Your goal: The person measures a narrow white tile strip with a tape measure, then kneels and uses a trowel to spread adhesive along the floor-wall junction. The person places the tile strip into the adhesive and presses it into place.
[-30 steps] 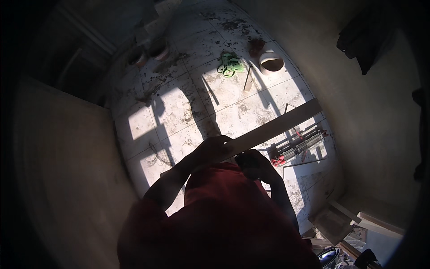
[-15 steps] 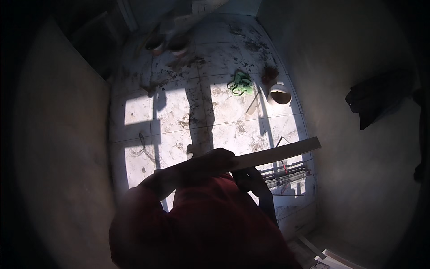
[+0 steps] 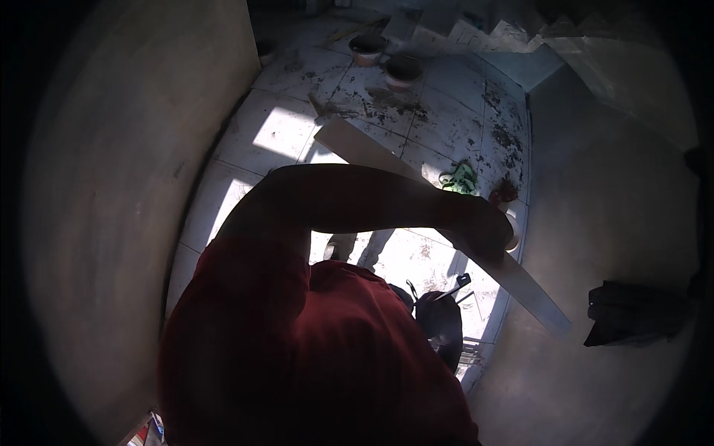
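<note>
My left hand (image 3: 483, 230) grips a long pale board (image 3: 539, 297), which runs diagonally from upper left to lower right, with my forearm lying across it. Low on the right, my right hand (image 3: 437, 316), dark and shadowed, is closed on a slim tool (image 3: 461, 281) with a black end; what kind of tool it is I cannot tell. Beyond the board, a crumpled green item (image 3: 461, 177) and a reddish one (image 3: 503, 192) lie on the tiled floor (image 3: 275, 134). A pale round container (image 3: 512, 227) is partly hidden behind my left hand.
Plastered walls (image 3: 111, 223) close in on both sides. Two pots (image 3: 401, 70) stand at the far end of the dirty floor, with stair-like steps (image 3: 543, 33) beyond. A dark cloth (image 3: 628, 312) hangs at the right wall.
My view has swung round. The board has turned to slope down to the right, my left arm has reached rightward across it, and a slim tool now shows by my right hand, which has dropped lower.
</note>
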Demonstrator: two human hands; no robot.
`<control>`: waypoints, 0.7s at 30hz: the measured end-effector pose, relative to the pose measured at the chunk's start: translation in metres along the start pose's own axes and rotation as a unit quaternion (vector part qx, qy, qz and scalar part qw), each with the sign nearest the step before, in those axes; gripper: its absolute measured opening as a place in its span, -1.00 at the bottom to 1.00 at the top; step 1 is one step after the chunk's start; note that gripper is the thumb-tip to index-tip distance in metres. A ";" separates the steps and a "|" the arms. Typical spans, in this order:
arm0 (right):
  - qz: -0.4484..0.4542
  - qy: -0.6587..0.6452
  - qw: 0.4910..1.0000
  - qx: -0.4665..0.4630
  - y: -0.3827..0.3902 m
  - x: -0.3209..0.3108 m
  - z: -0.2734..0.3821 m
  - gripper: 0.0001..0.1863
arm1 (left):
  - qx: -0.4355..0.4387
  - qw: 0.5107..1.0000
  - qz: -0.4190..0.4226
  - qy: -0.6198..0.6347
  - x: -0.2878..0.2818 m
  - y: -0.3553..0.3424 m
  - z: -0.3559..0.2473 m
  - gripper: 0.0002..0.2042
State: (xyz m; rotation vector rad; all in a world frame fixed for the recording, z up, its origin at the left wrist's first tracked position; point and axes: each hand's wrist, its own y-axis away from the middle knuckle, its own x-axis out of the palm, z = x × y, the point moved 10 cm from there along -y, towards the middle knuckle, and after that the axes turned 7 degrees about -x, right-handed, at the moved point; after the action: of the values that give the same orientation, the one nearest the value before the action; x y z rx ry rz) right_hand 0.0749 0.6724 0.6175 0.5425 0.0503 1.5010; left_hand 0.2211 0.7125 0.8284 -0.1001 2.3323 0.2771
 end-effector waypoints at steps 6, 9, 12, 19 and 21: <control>0.022 0.058 0.998 -0.001 -0.029 0.021 0.008 -0.78 | -0.045 0.999 0.009 -0.023 -0.026 0.020 0.007 -0.64; 0.011 0.077 0.997 0.005 -0.029 0.014 0.001 -0.74 | -0.083 0.996 -0.017 0.010 -0.008 0.027 0.043 -0.61; -0.009 0.082 0.996 0.015 -0.025 0.002 -0.007 -0.68 | -0.101 0.993 -0.053 -0.003 0.011 0.032 0.075 -0.59; -0.044 0.093 0.994 0.020 -0.015 -0.023 -0.025 -0.55 | -0.120 0.961 -0.221 0.116 0.043 0.078 0.124 -0.58; -0.044 0.104 0.994 0.003 -0.020 -0.025 -0.029 -0.51 | -0.067 0.963 -0.247 0.081 0.048 0.088 0.118 -0.69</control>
State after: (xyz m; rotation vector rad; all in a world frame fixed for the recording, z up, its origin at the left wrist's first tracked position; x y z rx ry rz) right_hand 0.0809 0.6585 0.5767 0.3820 0.2381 1.4670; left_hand 0.2558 0.8256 0.7282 -0.7848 2.3535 0.1792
